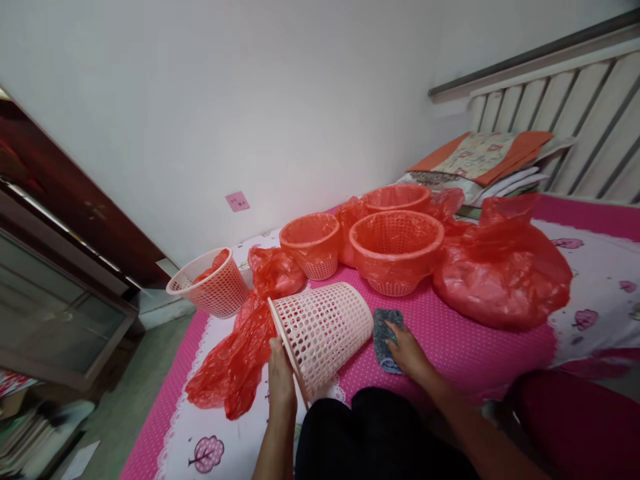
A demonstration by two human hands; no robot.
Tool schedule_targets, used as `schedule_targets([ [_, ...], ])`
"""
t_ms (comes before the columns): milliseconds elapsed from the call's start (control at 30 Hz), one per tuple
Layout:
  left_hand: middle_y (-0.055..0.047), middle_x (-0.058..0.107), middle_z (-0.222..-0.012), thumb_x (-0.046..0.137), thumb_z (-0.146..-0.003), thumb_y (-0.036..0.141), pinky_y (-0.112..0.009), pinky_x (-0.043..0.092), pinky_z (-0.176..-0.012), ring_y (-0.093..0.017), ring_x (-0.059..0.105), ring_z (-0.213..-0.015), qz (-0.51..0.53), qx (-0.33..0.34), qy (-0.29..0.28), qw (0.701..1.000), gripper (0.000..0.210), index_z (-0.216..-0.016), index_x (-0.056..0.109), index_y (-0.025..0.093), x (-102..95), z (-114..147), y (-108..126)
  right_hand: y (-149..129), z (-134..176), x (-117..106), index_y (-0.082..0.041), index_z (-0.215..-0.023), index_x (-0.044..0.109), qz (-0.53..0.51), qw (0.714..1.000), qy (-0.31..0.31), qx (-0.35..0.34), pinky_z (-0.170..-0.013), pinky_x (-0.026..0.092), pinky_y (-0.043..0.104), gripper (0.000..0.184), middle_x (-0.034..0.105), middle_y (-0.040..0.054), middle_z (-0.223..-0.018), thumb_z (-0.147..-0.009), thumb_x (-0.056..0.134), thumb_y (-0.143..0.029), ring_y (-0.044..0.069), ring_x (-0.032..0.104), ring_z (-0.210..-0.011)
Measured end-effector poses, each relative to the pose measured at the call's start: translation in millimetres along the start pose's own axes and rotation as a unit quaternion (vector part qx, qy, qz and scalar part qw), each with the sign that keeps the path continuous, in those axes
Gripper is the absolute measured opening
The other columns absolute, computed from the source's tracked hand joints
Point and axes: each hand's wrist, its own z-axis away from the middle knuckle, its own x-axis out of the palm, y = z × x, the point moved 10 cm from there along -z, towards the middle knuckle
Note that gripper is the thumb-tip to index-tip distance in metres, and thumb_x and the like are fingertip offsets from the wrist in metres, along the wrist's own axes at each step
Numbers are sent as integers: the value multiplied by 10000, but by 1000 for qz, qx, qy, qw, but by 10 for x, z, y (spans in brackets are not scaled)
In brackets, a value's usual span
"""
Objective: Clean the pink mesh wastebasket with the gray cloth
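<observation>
A pale pink plastic wastebasket (325,330) with a perforated wall lies on its side in front of me, its mouth turned to the left. My left hand (281,377) grips its rim, the fingers partly hidden behind the edge. To the right of its base, a folded grey cloth (386,340) rests on the bed. My right hand (407,350) has its fingers closed on the cloth's right side. Crumpled red plastic bags (235,363) lie beside the basket's mouth.
Another pale basket (225,290) with red plastic inside leans at the left. Several baskets lined with red bags, including one in front (397,257), stand behind. A full red bag (505,280) sits at the right on the patterned bedsheet (585,260). Folded bedding (480,160) is stacked behind.
</observation>
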Motion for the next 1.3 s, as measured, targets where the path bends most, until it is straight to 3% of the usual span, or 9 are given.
schedule_targets([
  [100, -177, 724, -1413, 394, -989, 762, -522, 547, -1106, -343, 689, -1298, -20, 52, -9, 998, 754, -1421, 626, 188, -59, 285, -14, 74, 19, -79, -140, -1372, 698, 3, 1000, -8, 6, -1125, 520, 558, 561, 739, 188, -1263, -834, 570, -232, 349, 688, -1254],
  [267, -154, 745, -1335, 485, -995, 656, -505, 475, -1185, -339, 655, -1323, -63, 53, 37, 996, 587, -1303, 691, 200, -126, 536, -335, 61, 7, -137, -136, -1418, 669, 2, 1000, -9, 5, -1138, 516, 522, 566, 717, 195, -1324, -882, 552, -275, 328, 667, -1293],
  [400, -144, 787, -1222, 565, -959, 659, -452, 538, -1106, -312, 716, -1201, -17, 32, 12, 999, 559, -1231, 721, 196, 40, 432, -412, -5, -21, -208, -145, -1417, 671, 3, 1000, 2, 3, -1148, 504, 511, 561, 711, 190, -1323, -884, 568, -286, 319, 676, -1270],
  [633, -95, 793, -989, 542, -929, 763, -422, 585, -927, -289, 739, -967, 4, 14, -17, 1000, 634, -1070, 730, 175, 256, 215, -45, -127, -46, -471, -175, -1403, 682, -40, 998, 52, -13, -1084, 550, 550, 558, 724, 162, -1253, -876, 567, -319, 330, 714, -1173],
  [767, -61, 763, -813, 580, -867, 812, -407, 600, -827, -279, 734, -840, -18, 12, -5, 1000, 652, -933, 726, 180, 296, 100, 9, -139, -50, -544, -163, -1393, 689, -50, 997, 58, -9, -1085, 547, 566, 571, 728, 171, -1230, -861, 571, -333, 338, 723, -1143],
  [900, -128, 815, -973, 524, -885, 828, -451, 597, -926, -319, 756, -975, -18, 17, -11, 1000, 722, -1009, 753, 154, 295, 30, 8, -210, -21, -571, -180, -1407, 685, -51, 997, 52, 1, -1078, 560, 527, 566, 717, 163, -1250, -874, 573, -335, 321, 725, -1145],
  [1000, -186, 821, -1130, 510, -875, 852, -472, 576, -1014, -356, 750, -1103, -18, 20, -17, 999, 793, -1077, 767, 129, 279, 46, 32, -443, 8, -664, -188, -1433, 672, -40, 997, 68, -13, -1107, 543, 519, 558, 689, 170, -1307, -912, 558, -348, 323, 699, -1203],
  [1133, -212, 818, -1207, 469, -905, 844, -482, 583, -1038, -380, 743, -1175, -12, 16, -30, 999, 833, -1151, 782, 112, 301, 95, 69, -1037, 86, -766, -242, -1455, 662, -67, 992, 83, -72, -1146, 526, 480, 511, 640, 147, -1400, -967, 545, -342, 301, 669, -1274],
  [1300, -214, 807, -1262, 481, -955, 770, -489, 585, -1071, -375, 749, -1209, 31, -16, -57, 998, 775, -1231, 775, 108, 370, 99, 33, -1904, 312, -516, -304, -1523, 606, -75, 983, 15, -169, -1210, 475, 528, 521, 551, 128, -1520, -1011, 529, -247, 315, 580, -1411],
])
